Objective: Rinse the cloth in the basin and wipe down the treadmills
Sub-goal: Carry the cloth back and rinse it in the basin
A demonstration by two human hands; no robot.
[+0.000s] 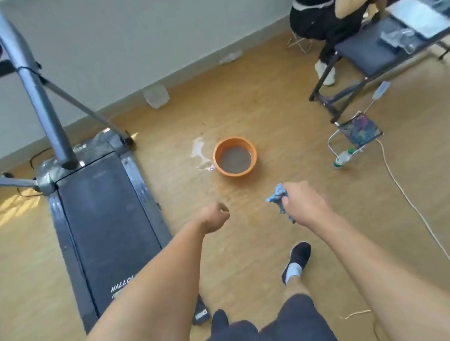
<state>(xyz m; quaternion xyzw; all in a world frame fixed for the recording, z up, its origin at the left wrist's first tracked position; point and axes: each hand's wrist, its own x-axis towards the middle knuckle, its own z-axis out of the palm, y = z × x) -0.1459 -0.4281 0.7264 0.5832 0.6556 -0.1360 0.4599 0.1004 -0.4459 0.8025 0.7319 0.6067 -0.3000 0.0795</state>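
— Where is the cloth held?
— The blue cloth [276, 197] is gripped, bunched, in the right hand [302, 204], above the floor [240, 108] and short of the orange basin [253, 158].
— And the left hand?
— The left hand [214, 216] is curled into a fist; nothing is held. The treadmill [106, 209] is seen beside it.

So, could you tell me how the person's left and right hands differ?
The right hand grips a crumpled blue cloth; the left hand is curled and holds nothing. The left hand is nearer the treadmill than the right hand. Both are short of the basin.
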